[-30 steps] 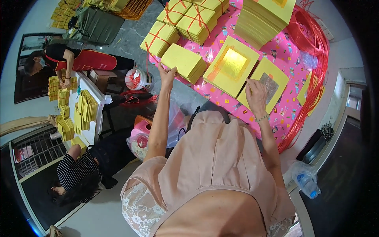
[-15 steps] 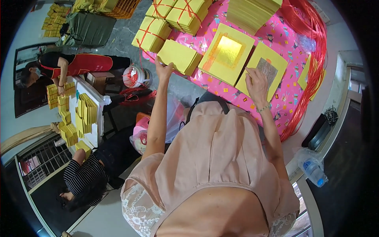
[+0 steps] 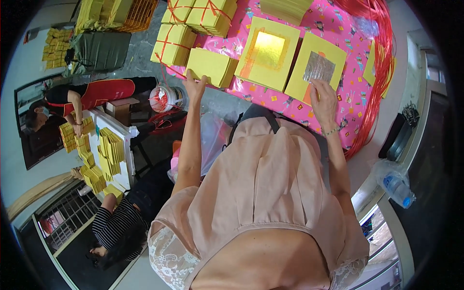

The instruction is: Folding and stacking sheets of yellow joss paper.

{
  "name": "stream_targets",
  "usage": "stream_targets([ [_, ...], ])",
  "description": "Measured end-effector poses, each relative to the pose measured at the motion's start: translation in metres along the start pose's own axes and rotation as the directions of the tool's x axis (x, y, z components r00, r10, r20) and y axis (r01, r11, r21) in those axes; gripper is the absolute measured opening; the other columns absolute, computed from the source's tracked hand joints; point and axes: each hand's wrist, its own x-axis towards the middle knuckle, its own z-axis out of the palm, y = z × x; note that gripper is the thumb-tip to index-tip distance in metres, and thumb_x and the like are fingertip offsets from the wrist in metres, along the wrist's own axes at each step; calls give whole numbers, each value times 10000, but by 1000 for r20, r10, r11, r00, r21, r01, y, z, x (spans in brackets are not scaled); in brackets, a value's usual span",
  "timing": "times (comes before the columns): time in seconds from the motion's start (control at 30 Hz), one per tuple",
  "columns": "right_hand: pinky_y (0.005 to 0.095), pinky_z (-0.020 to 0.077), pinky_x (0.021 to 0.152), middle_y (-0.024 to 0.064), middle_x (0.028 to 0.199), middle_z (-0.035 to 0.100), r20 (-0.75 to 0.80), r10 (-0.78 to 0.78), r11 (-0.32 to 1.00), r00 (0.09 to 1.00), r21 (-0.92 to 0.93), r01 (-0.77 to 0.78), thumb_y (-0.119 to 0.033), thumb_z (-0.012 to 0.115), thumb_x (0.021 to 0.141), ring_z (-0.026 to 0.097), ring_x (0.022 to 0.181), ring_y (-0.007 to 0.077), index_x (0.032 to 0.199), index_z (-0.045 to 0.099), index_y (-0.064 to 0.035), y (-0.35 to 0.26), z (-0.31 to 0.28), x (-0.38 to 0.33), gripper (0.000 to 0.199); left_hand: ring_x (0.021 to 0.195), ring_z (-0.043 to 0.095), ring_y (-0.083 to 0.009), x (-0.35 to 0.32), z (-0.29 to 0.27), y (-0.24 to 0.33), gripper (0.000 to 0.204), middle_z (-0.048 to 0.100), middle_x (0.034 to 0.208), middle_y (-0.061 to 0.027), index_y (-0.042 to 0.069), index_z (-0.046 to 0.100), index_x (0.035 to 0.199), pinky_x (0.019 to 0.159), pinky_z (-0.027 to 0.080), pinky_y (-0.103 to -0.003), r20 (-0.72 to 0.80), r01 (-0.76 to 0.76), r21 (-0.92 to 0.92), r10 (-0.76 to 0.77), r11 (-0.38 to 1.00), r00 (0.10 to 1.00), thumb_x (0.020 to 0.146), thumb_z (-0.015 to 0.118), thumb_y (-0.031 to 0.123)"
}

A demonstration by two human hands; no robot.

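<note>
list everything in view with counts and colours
Patterned cloth: one, pink, under the nearby stacks
Tied bundles: at least three, yellow, cloth's left
Plain stack: one, yellow, beside the tied bundles
Gold-square stack: one, yellow, cloth's middle
Silver-square stack: one, yellow, right of that
Cropped stack: one, yellow, top edge
Strand bunch: one, red, cloth's right
Bucket: one, white, left of cloth
Small bundles: several, yellow, on white table
Co-workers: two, red-aproned and striped, left
Crate: one, orange, upper left
Bottle: one, clear, bagged, right
Left hand: one, bare, plain stack's near edge
Right hand: one, bare, at silver-square stack
</note>
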Motion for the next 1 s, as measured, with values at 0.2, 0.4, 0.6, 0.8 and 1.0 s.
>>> stream_targets([
  [0.2,408,499,862,118,1074,666,24,26,1000,999,8,-26,-79,603,918,641,986,302,1154,667,-53,0,2,-17,246,862,608,-341,-3,14,-44,789,612,1022,-188,5,412,1409,851,513,-422,-374,-52,-76,20,996,927,746,777,227],
  [0.4,395,505,835,101,1060,669,-82,32,999,996,45,-28,-53,635,871,641,959,297,1111,683,-62,0,1,-34,245,886,549,-226,8,-5,-35,658,506,1112,-169,27,414,1302,847,499,-422,456,606,-734,-439,306,774,756,754,166],
  [0.6,398,500,831,97,1045,669,-85,118,992,989,56,-113,-62,638,881,642,950,294,1104,694,-65,2,-2,-54,230,604,487,-218,12,5,16,305,558,900,-80,9,532,1037,772,531,-388,518,698,-712,-726,-74,452,767,664,58],
  [0.8,404,489,851,95,1042,667,-90,86,996,992,27,-84,-67,635,886,636,960,292,1108,691,-70,-6,-2,-58,230,823,528,-221,19,-2,-17,495,485,1050,-119,11,502,1134,780,491,-380,518,608,-790,-617,-80,592,702,734,73],
  [1.0,396,482,857,85,1030,654,-104,16,1000,994,14,-15,-75,644,870,628,953,281,1102,687,-85,-20,4,-45,236,815,530,-200,19,-1,-17,448,494,1042,-102,28,525,1096,694,501,-359,551,649,-760,-548,-19,630,704,737,71],
])
